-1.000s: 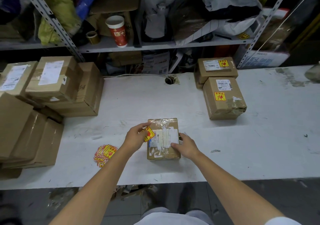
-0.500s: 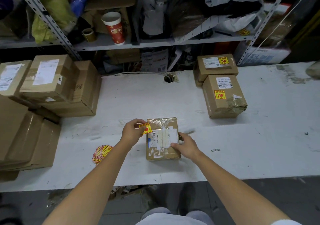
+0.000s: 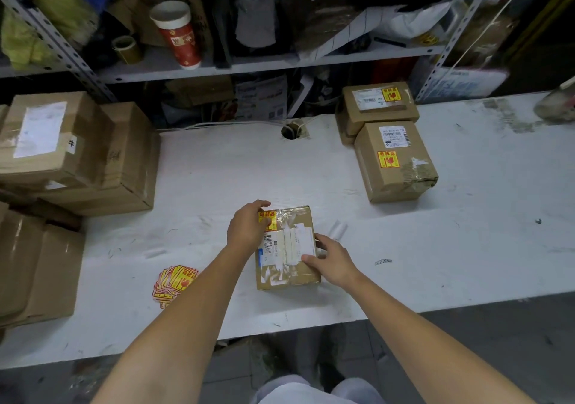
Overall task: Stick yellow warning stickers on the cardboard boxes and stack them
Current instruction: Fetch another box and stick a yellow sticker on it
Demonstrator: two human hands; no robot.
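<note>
Two hands work one small box near the front edge of the white table; its long axis runs from 6 o'clock to 12 o'clock, away from the person. The left hand lies flat on the box's far-left corner, fingers spread and pressing a yellow sticker against the top, so it is open and grips nothing; only the sticker's upper right part shows past the fingers. The right hand rests on the box's right edge at about 3 o'clock, fingers loosely curled over it to steady it, not lifting.

The stack of stickered boxes sits toward 1 o'clock from the small box, well apart from it; the right hand is the nearer one to it, so I judge the carry suits that side once the sticker is smoothed down. Spare stickers lie fanned at about 8 o'clock, near the left forearm; the unstickered boxes wait at 10 o'clock.
</note>
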